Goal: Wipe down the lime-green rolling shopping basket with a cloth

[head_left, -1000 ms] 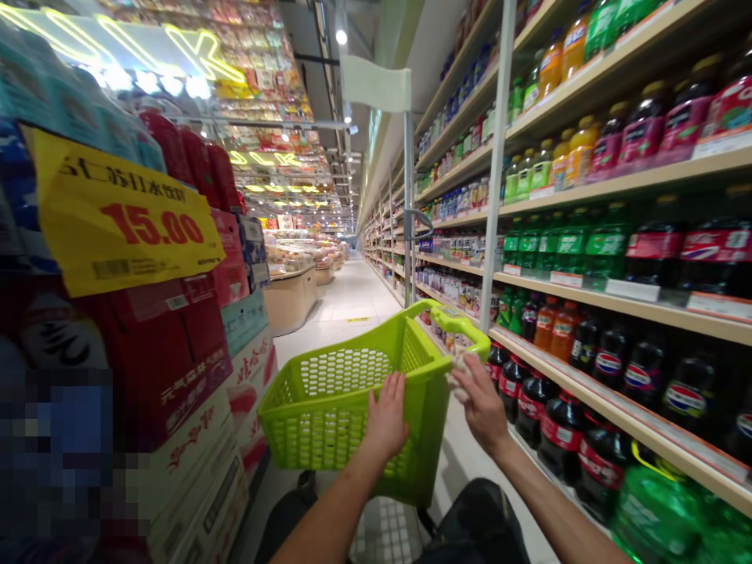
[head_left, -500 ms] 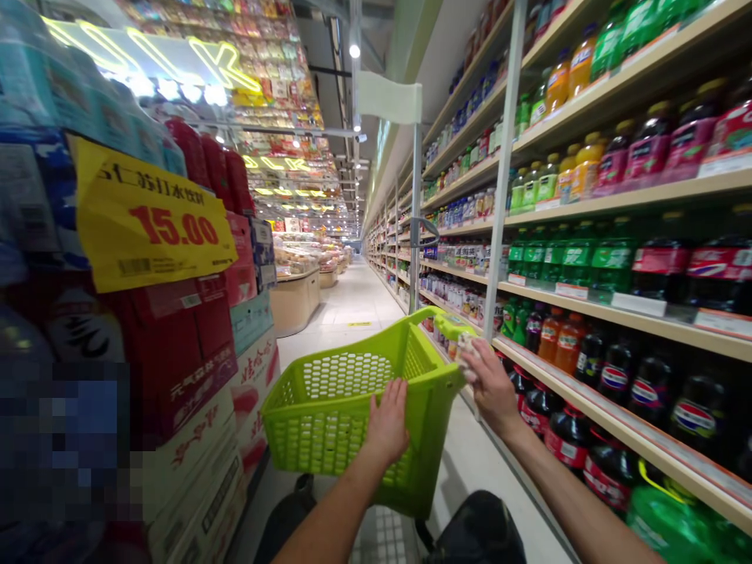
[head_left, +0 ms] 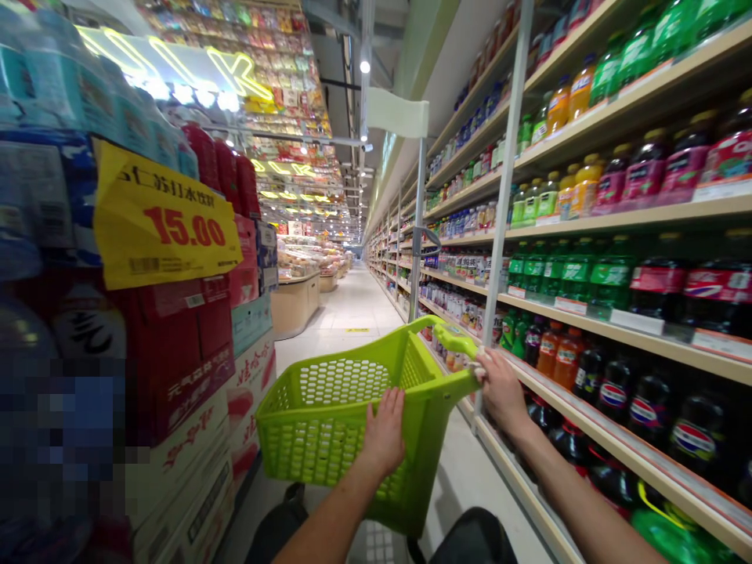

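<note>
A green plastic shopping cart [head_left: 346,450] with a perforated basket stands in front of me, turned with its handle [head_left: 455,341] to the right. My left hand [head_left: 385,435] is on the near side of the basket, its fingers hooked at the top rim and the thumb apart. At the handle's near end, my right hand [head_left: 502,388] is closed around a crumpled white cloth [head_left: 481,362], pressed against the green plastic. Part of the cloth is hidden under the fingers. The inside bottom of the basket cannot be seen.
Shelves of drink bottles [head_left: 593,266] line the right side. Stacked drink cartons [head_left: 176,352] with a yellow price sign [head_left: 168,219] stand close on the left. A tiled aisle [head_left: 346,301] runs ahead past a wooden display counter [head_left: 294,305]. My knees [head_left: 475,536] are below the cart.
My right hand has shifted slightly right and down with the cloth along the handle end. The left hand stays on the basket side. The view has moved a little.
</note>
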The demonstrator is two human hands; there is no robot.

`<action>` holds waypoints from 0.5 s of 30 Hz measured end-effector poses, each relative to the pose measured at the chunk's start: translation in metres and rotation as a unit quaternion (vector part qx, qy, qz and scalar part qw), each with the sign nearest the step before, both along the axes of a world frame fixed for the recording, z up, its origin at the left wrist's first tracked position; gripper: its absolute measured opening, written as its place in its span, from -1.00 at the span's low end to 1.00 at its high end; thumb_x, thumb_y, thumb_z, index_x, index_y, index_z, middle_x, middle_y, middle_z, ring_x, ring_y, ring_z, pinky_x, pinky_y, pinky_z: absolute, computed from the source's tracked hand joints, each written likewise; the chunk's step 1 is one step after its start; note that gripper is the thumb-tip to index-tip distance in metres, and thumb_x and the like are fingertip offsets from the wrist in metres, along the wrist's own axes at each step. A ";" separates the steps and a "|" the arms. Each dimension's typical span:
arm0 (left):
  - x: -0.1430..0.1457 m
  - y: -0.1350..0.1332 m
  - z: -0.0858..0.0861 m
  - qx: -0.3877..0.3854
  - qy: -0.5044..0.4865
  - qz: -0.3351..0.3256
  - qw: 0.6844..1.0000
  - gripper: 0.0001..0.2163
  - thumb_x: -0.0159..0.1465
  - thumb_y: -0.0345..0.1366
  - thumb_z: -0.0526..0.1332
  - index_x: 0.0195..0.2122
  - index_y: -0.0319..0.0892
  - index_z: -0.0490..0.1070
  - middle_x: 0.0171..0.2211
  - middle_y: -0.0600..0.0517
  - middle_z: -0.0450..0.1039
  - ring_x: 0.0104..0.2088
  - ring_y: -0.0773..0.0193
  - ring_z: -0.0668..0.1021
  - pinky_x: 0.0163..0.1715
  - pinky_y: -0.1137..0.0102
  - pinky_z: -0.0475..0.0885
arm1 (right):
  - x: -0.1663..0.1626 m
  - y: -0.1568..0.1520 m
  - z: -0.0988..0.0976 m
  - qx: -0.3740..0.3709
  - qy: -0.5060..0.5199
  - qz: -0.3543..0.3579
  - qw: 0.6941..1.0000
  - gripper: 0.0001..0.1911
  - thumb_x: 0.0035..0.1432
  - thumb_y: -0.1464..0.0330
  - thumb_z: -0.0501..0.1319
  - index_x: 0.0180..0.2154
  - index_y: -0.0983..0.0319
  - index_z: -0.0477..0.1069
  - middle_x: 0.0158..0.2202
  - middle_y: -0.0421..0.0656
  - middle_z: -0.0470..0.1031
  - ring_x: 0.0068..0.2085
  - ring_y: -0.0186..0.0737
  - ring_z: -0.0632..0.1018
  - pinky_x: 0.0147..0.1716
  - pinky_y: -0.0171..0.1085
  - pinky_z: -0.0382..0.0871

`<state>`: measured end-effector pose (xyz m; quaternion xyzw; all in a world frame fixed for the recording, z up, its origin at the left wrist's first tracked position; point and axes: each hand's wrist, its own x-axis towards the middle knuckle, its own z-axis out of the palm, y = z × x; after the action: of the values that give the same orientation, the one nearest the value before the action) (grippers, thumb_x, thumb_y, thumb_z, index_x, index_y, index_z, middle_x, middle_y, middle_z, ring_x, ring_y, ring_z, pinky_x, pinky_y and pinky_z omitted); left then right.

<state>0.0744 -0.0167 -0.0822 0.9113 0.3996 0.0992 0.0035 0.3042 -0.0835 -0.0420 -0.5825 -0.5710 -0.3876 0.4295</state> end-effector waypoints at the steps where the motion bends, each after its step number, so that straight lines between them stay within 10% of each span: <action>1: 0.000 0.000 -0.001 0.001 -0.002 0.003 1.000 -0.20 -0.02 -0.34 0.03 0.24 -0.23 -0.34 0.28 0.05 -0.36 0.26 0.20 -0.20 0.18 0.08 -0.12 | -0.007 0.004 -0.002 -0.009 -0.006 0.012 1.000 -0.68 0.05 0.51 0.02 -0.18 0.21 0.42 -0.04 -0.01 0.38 0.07 -0.06 0.32 0.02 0.05 0.25; 7: -0.001 0.003 -0.005 0.020 -0.003 -0.007 1.000 -0.21 -0.01 -0.32 0.04 0.24 -0.21 -0.33 0.28 0.04 -0.34 0.26 0.19 -0.19 0.18 0.07 -0.10 | -0.065 0.023 -0.035 -0.080 -0.154 0.155 0.973 -0.67 0.05 0.57 0.02 -0.21 0.19 0.42 -0.02 -0.07 0.39 0.10 -0.13 0.29 0.00 -0.05 0.30; 15: 0.005 -0.004 -0.004 -0.001 -0.031 0.001 1.000 -0.21 -0.02 -0.32 0.03 0.24 -0.25 -0.31 0.28 0.00 -0.34 0.26 0.16 -0.19 0.17 0.02 -0.12 | 0.016 0.003 -0.004 -0.014 -0.034 0.021 0.999 -0.69 0.03 0.52 0.03 -0.19 0.23 0.41 0.00 0.02 0.33 0.10 -0.01 0.26 0.03 0.09 0.21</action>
<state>0.0792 -0.0204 -0.0866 0.9073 0.4005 0.1270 0.0165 0.3199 -0.0805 -0.0458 -0.5628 -0.6025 -0.3899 0.4102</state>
